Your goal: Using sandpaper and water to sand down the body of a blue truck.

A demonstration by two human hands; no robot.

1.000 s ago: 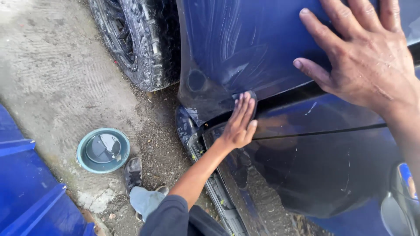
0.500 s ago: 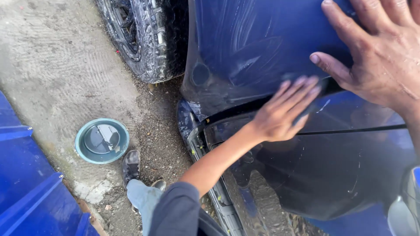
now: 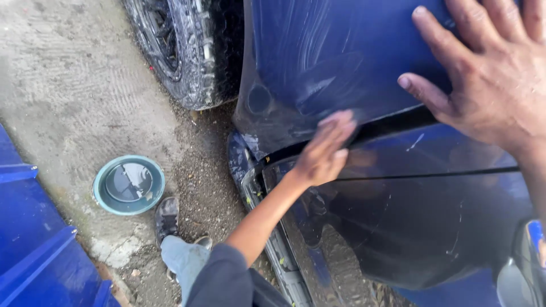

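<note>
1. The blue car panel [image 3: 318, 62] fills the upper right of my view, glossy but filmed with pale, streaky swirls.
2. My left hand [image 3: 325, 152] lies flat on its lower edge, fingers straight and together, holding nothing; it is blurred, so I cannot tell how firmly it presses.
3. My right hand [image 3: 489, 79] is spread wide, palm on the panel, fingers apart, gripping nothing.
4. Below the dark seam, the door [image 3: 421, 227] looks smoother, with fine scratches.
5. A muddy, ridged tyre [image 3: 182, 51] stands beside the panel.
6. A round teal bowl [image 3: 128, 185] sits on gritty ground [image 3: 62, 85], near my shoe [image 3: 167, 217].
</note>
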